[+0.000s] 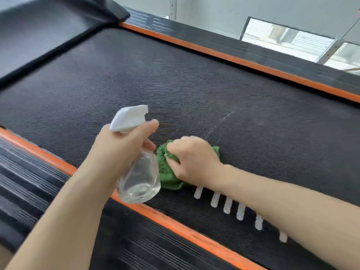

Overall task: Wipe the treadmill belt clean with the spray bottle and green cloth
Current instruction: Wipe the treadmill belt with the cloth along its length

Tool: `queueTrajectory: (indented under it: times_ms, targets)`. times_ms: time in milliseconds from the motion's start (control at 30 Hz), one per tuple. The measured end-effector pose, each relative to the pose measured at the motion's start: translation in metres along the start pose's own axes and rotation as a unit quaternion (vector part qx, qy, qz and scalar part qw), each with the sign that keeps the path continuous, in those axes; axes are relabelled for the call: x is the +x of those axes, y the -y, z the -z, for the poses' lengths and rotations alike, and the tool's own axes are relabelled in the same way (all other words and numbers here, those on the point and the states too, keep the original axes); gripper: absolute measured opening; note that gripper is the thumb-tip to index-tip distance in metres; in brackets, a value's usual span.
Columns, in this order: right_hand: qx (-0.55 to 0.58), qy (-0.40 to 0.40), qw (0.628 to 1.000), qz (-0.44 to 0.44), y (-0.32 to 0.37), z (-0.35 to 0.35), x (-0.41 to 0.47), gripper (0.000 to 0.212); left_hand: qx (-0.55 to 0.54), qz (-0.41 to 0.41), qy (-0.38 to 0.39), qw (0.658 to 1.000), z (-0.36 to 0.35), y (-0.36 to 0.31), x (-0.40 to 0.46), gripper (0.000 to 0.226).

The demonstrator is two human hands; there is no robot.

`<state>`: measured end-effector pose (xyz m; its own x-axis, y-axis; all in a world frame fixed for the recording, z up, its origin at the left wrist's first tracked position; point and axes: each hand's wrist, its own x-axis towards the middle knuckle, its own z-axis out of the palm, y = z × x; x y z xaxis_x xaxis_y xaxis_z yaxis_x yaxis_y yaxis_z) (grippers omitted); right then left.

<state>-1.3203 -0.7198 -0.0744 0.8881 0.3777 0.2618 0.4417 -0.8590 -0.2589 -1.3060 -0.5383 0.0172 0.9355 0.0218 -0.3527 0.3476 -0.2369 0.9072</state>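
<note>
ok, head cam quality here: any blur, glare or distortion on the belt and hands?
Head view: wide-angle bend curves the orange side strips; the far left corner is smeared with motion blur, while the left hand, spray bottle, right hand and green cloth are fairly sharp; soft even light, faint shadows; mild sheen on the belt weave; the window is blown out.
</note>
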Motion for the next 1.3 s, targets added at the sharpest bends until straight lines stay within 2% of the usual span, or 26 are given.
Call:
queueTrajectory:
  times_ms: [67,200,300,367,433,567,667,700,833,867,933,1000,1167,1300]
  targets:
    - [-0.024,-0.006,1.0,0.01,-0.019,-0.004,0.026,0.026,-0.002,0.001,-0.015,1.0,0.016,0.002,-0.003,0.033]
    - [-0.066,-0.034,0.989,-0.127,-0.034,-0.025,0.122,0.021,-0.009,0.001,-0.042,0.999,0.043,0.001,-0.016,0.032]
    - [-0.085,-0.028,0.983,-0.158,-0.014,-0.034,0.152,0.021,-0.008,0.012,-0.062,0.998,0.061,-0.002,-0.031,0.032]
    - [-0.065,-0.03,0.992,-0.105,0.011,-0.038,0.129,0.016,-0.011,0.012,-0.079,0.997,0.072,-0.002,-0.039,0.031]
    - [-0.021,-0.028,0.999,-0.012,0.05,-0.04,0.086,0.018,-0.007,0.021,-0.097,0.995,0.084,0.004,-0.047,0.033]
    - [0.005,0.002,0.991,0.132,0.078,-0.035,0.035,0.018,0.007,0.1,-0.101,0.99,0.116,0.029,-0.036,0.058]
    - [-0.01,0.007,0.983,0.183,0.068,-0.04,0.056,0.019,0.002,0.124,-0.068,0.99,0.149,0.06,-0.031,0.043]
    - [-0.018,0.003,0.982,0.187,0.069,-0.046,0.071,0.019,-0.004,0.115,-0.075,0.991,0.156,0.063,-0.029,0.042]
    - [-0.035,-0.032,0.989,0.143,0.093,-0.076,0.145,0.021,-0.019,0.095,-0.116,0.989,0.163,0.05,-0.019,0.065]
    - [-0.04,-0.033,0.99,0.13,0.101,-0.08,0.161,0.02,-0.018,0.077,-0.106,0.991,0.162,0.044,-0.02,0.065]
    - [-0.046,-0.041,0.993,0.1,0.11,-0.082,0.174,0.02,-0.021,0.033,-0.101,0.994,0.155,0.038,-0.022,0.05]
    - [-0.043,-0.05,0.994,0.081,0.116,-0.08,0.162,0.019,-0.024,0.021,-0.083,0.996,0.153,0.043,-0.018,0.04]
    - [-0.044,-0.023,0.997,0.064,0.103,-0.054,0.078,0.021,-0.068,0.023,-0.037,0.997,0.164,0.05,-0.005,0.043]
    - [-0.061,-0.019,0.991,0.115,0.094,-0.051,0.079,0.022,-0.063,0.04,-0.011,0.997,0.191,0.048,-0.002,0.054]
